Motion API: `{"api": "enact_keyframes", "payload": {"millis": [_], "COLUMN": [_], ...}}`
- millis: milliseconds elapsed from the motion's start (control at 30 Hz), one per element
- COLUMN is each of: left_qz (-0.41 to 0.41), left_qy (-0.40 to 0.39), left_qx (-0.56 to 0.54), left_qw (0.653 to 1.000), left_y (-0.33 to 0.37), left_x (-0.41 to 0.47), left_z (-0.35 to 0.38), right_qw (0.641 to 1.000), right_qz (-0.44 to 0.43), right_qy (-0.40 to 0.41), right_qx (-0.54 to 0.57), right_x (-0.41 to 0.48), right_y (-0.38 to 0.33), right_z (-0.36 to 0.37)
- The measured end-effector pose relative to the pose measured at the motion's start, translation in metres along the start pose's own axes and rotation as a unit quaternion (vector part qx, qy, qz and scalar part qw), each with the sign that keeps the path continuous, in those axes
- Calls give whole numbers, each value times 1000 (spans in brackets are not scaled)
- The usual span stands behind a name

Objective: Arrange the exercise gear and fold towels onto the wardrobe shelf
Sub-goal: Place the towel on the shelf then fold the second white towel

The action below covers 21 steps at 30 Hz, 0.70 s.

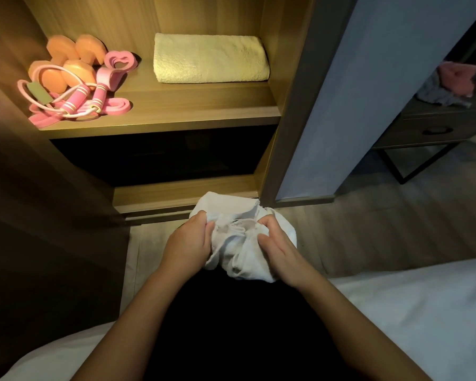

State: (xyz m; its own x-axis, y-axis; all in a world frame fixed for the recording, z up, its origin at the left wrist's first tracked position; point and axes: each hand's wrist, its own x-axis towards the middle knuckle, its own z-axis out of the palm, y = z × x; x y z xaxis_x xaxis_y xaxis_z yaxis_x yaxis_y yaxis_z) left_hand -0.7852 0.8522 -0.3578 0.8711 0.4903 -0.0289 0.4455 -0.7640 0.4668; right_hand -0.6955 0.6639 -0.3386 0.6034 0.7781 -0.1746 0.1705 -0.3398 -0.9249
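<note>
A crumpled white towel point(241, 237) is bunched in front of my body, below the wardrobe. My left hand point(188, 243) grips its left side with curled fingers. My right hand point(279, 248) holds its right side, thumb and fingers wrapped around the cloth. On the lit wardrobe shelf point(176, 111) lies a folded cream towel point(210, 58) at the right. At the shelf's left sit orange dumbbells point(66, 60), a pink skipping rope point(74, 99), a pink resistance band point(116, 105) and a pink heart-shaped grip ring point(120, 60).
A white bed point(410, 312) edges the bottom of the view on both sides. The open wardrobe door point(368, 92) stands to the right. Farther right, a dark side table point(434, 127) carries a pink cloth point(456, 77) and a grey cloth point(434, 92). A dark lower compartment sits under the shelf.
</note>
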Motion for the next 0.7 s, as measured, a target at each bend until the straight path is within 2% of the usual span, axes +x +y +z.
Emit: {"api": "enact_keyframes", "payload": {"millis": [167,267,400,500,567,700], "left_qz": [7,26,-3,-57,-96,-143], "left_qy": [9,20,86,176,205,271], "left_qx": [-3,-17,-180,-246,-261,-279], "left_qw": [1000,999,980,952,938,910], "left_y": [1,-1,-6,-16,-29,-49], "left_x": [-5,-7,3,37,62,105], "left_z": [0,-1,-16,-53,-82,-149], "right_qw": [994,991,983,985,974,945], "right_qz": [-40,-36,-16,-17,-9,41], "right_qy": [-49,-65,-59,74,174,287], "right_qx": [-91,-115,-171,-158,-147,-150], "right_x": [-2,5,23,50,73,117], "right_y": [-10,-21,-35,-48,-58,-76], "right_z": [-11,-26,-53,-87,-115,-168]}}
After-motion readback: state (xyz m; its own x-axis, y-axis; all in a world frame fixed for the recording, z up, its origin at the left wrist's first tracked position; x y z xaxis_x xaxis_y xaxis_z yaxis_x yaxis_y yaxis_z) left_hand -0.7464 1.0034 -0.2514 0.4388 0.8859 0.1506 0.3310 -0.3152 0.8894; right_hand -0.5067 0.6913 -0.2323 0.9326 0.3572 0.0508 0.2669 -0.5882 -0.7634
